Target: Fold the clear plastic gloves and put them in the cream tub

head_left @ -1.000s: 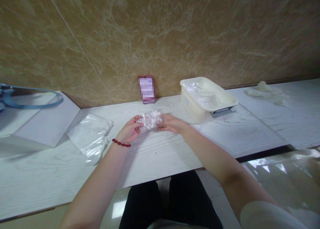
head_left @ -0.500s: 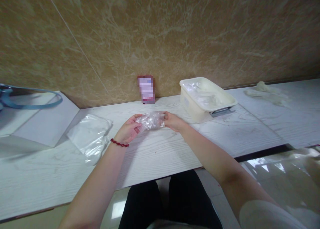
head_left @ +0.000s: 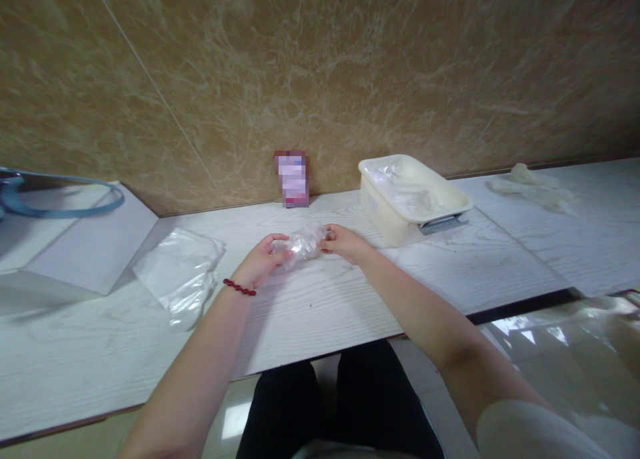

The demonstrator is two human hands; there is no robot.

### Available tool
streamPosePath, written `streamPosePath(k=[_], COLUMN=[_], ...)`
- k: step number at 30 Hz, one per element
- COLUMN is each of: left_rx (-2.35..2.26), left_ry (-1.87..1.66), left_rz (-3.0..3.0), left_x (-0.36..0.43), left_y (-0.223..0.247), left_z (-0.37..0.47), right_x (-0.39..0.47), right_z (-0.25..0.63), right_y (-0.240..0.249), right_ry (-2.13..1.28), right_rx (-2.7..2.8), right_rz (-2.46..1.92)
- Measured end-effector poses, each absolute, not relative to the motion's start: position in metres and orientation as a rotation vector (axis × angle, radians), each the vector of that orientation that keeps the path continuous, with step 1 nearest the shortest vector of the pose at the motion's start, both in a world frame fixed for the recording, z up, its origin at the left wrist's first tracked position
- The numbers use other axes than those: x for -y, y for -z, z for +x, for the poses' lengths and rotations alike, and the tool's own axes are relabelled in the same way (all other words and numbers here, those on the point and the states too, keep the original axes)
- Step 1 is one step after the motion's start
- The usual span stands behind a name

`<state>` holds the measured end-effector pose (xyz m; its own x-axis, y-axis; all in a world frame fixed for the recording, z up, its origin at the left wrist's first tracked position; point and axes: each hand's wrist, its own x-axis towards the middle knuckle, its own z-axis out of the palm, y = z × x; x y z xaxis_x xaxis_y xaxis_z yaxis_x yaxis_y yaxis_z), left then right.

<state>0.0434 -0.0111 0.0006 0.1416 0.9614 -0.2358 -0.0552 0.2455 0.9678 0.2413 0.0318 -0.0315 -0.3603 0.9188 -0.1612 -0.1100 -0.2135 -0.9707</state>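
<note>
A crumpled clear plastic bag (head_left: 304, 243) is held between my two hands, just above the white wood-grain table. My left hand (head_left: 265, 255), with a red bead bracelet at the wrist, grips its left end between thumb and fingers. At the bag's right end, my right hand (head_left: 343, 243) pinches the plastic with its fingertips. What the bag contains, if anything, cannot be made out. A stack of flat clear bags (head_left: 180, 272) lies to the left of my left hand.
A cream bin (head_left: 387, 215) holding clear plastic stands right of my hands. A blurred upright card (head_left: 293, 179) leans on the marble wall. White gloves or cloth (head_left: 533, 187) lie far right; a white box (head_left: 95, 252) and blue strap (head_left: 75, 213) are left.
The plastic bag has become more bunched between my hands. My left fingers have shifted their hold, and the bag's left end sits slightly lower.
</note>
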Motion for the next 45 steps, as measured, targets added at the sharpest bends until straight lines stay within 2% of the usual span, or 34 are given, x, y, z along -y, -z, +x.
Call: streamPosePath(k=[13, 19, 21, 34, 38, 45], left_rx=[-1.087, -1.124, -1.138, -1.073, -1.053, -1.076], left_ry=[-1.002, -1.022, -1.005, -0.889, -0.949, -1.077], left_rz=[0.976, 0.945, 0.956, 1.058, 1.101, 1.348], left_x=[0.009, 0.009, 0.009, 0.011, 0.009, 0.007], left_y=[-0.003, -0.001, -0.001, -0.007, -0.005, -0.009], left_z=[0.041, 0.044, 0.046, 0.039, 0.037, 0.049], right_x=[-0.034, -0.028, -0.025, -0.031, -0.027, -0.010], right_z=[0.246, 0.240, 0.238, 0.240, 0.244, 0.263], right_y=[0.027, 0.020, 0.019, 0.031, 0.017, -0.032], right_ry=[-1.446, -1.732, -1.736, -1.475, -1.379, -1.016], right_rx=[1.384, 1.101, 1.120, 1.362, 1.411, 1.661], right_rz=[-1.044, -1.065, -1.099, -1.233, -1.262, -1.382])
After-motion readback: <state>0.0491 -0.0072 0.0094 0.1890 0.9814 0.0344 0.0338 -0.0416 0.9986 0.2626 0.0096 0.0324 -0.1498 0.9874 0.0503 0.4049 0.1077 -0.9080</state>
